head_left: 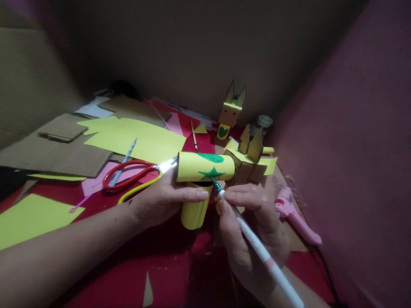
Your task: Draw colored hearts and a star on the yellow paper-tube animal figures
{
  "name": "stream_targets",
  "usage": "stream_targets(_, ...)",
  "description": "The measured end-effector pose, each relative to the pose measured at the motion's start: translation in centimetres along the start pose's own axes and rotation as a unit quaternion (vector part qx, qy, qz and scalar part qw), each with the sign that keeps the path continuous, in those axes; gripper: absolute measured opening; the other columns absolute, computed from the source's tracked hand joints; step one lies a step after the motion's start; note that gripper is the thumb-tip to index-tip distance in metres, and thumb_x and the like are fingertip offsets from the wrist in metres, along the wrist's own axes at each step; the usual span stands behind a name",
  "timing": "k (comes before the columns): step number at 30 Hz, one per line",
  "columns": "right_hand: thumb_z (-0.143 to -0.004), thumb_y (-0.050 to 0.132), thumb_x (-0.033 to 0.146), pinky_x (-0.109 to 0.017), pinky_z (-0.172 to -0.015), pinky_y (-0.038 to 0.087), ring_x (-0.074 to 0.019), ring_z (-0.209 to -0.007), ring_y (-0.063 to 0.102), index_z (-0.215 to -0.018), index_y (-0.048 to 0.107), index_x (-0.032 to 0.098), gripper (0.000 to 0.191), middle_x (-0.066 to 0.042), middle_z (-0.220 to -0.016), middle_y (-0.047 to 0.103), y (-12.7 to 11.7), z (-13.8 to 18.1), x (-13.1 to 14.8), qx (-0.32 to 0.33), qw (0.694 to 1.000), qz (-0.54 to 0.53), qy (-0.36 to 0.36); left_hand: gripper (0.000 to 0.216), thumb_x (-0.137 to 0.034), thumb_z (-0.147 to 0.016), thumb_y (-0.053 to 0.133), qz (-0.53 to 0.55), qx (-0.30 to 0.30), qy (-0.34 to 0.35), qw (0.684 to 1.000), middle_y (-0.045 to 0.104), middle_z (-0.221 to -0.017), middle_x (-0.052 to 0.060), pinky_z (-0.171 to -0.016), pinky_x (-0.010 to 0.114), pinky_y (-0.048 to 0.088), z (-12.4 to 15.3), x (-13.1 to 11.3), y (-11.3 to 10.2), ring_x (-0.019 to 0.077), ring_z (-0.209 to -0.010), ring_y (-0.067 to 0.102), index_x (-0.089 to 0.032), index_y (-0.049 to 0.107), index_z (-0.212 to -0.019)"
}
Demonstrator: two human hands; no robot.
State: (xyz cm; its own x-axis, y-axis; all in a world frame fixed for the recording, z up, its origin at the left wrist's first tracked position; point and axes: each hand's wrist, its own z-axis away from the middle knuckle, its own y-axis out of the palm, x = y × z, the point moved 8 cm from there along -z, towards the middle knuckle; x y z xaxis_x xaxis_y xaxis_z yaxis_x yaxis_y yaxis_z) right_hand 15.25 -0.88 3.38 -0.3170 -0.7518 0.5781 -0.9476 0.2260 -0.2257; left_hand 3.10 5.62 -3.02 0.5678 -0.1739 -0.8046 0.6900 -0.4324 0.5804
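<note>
Left hand closed around yellow paper tube figure, thumb laid along underside, figure held just above right hand. Right hand pinched on white marker; green tip pressed to green star on tube. Red-handled scissors lying just beyond left hand. Pink glue gun lying beside right hand.

Two cardboard animal figures, one scissors, one glue gun.

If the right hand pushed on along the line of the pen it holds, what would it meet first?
The right hand points its pen up-left; the tip already meets the green star on the yellow tube, held by the left hand.
</note>
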Motion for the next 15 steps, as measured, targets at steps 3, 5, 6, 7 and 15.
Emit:
stream_targets(3, -0.088, 0.061, 0.002, -0.030, -0.071, 0.053, -0.0144, -0.081, 0.065, -0.098, 0.062, 0.019, 0.020, -0.003, -0.087, 0.068, 0.30, 0.13, -0.06, 0.012, 1.000, 0.005, -0.002, 0.050, -0.011, -0.076, 0.083, -0.002, 0.006, 0.004, 1.000, 0.082, -0.103, 0.007, -0.087, 0.028, 0.060, 0.00, -0.09, 0.17, 0.0232, -0.096, 0.077, -0.014, 0.071, -0.124)
stream_targets(5, -0.089, 0.061, 0.003, -0.032, -0.070, 0.053, -0.0157, -0.080, 0.065, -0.097, 0.062, 0.020, 0.019, -0.004, -0.087, 0.068, 0.47, 0.25, -0.06, 0.018, 1.000, 0.010, -0.003, 0.048, -0.012, -0.077, 0.081, -0.009, 0.013, 0.010, 1.000, 0.082, -0.101, 0.008, -0.085, 0.028, 0.060, 0.01, -0.24, 0.30, 0.0239, -0.095, 0.077, -0.012, 0.071, -0.124)
stream_targets(6, -0.089, 0.061, 0.003, -0.032, -0.070, 0.053, -0.0157, -0.080, 0.065, -0.097, 0.062, 0.020, 0.019, -0.003, -0.087, 0.068, 0.46, 0.31, -0.04, 0.016, 1.000, 0.010, -0.004, 0.048, -0.012, -0.077, 0.081, -0.014, 0.016, 0.013, 1.000, 0.082, -0.101, 0.009, -0.085, 0.029, 0.060, 0.00, -0.30, 0.35, 0.0244, -0.095, 0.077, -0.011, 0.071, -0.125)
stream_targets(7, -0.089, 0.062, 0.003, -0.032, -0.070, 0.053, -0.0156, -0.080, 0.065, -0.097, 0.062, 0.020, 0.019, -0.003, -0.087, 0.068, 0.41, 0.35, -0.03, 0.012, 1.000, 0.009, -0.003, 0.048, -0.012, -0.078, 0.080, -0.017, 0.016, 0.014, 1.000, 0.082, -0.102, 0.009, -0.085, 0.030, 0.060, -0.01, -0.33, 0.35, 0.0247, -0.095, 0.077, -0.011, 0.071, -0.125)
stream_targets(15, -0.088, 0.062, 0.002, -0.028, -0.072, 0.053, -0.0126, -0.081, 0.064, -0.097, 0.062, 0.019, 0.019, -0.002, -0.086, 0.067, 0.12, 0.29, -0.04, -0.006, 1.000, 0.005, -0.002, 0.049, -0.009, -0.074, 0.080, -0.013, -0.005, 0.004, 1.000, 0.082, -0.102, 0.009, -0.090, 0.033, 0.060, -0.10, -0.15, 0.08, 0.0263, -0.097, 0.077, -0.012, 0.072, -0.123)
